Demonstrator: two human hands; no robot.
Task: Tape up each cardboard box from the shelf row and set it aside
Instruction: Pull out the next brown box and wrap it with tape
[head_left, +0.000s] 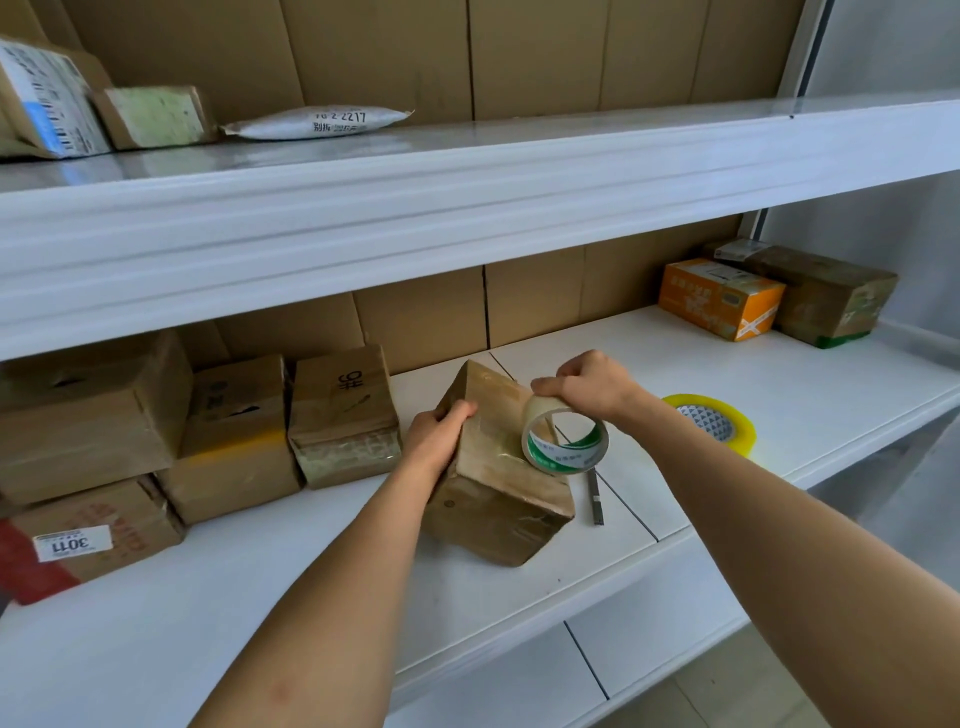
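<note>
While the left hand (436, 441) clamps the cardboard box (493, 483) on the shelf (311, 561), right-hand fingers (571, 382) pinch the tape roll (565, 441) against it; taping underway, next draw tape across.

Two bare forearms reach in from the lower edge — no sleeves, no gloves, no watch or bracelet at either wrist; the left hand (439, 439) and the right hand (592, 389) wear no rings that show; the fingers (545, 385) are uncovered — nails short and unpainted.
</note>
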